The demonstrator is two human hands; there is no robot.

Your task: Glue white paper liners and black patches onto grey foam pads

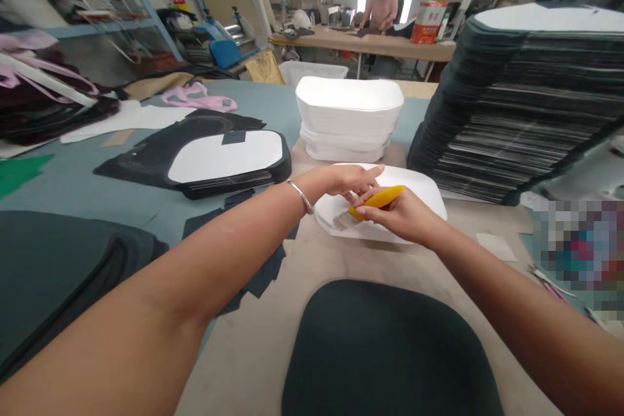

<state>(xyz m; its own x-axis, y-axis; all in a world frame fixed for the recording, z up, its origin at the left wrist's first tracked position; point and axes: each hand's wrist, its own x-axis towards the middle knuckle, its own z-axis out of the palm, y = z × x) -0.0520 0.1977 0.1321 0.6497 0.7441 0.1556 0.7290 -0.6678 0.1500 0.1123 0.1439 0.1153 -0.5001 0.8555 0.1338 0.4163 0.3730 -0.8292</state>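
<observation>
My right hand (402, 216) grips a yellow flat-handled tool (379, 201), whose tip sits over a grey streaked patch (346, 221) on a rounded white foam-like piece (414, 190). My left hand (344, 182) lies just beyond it, fingers apart, its fingertips close to the yellow tool and over the white piece. A metal bangle (299, 196) circles my left wrist. A stack of white rounded pieces (348, 120) stands behind my hands. In front of them lies a dark rounded pad (390, 357).
A tall leaning stack of dark sheets (517, 110) rises at right. A black stack with a white top (224, 166) lies at left on the blue-grey table (82, 192), among dark offcuts. A person works at a far table (361, 42), beside a red-and-white can (428, 23).
</observation>
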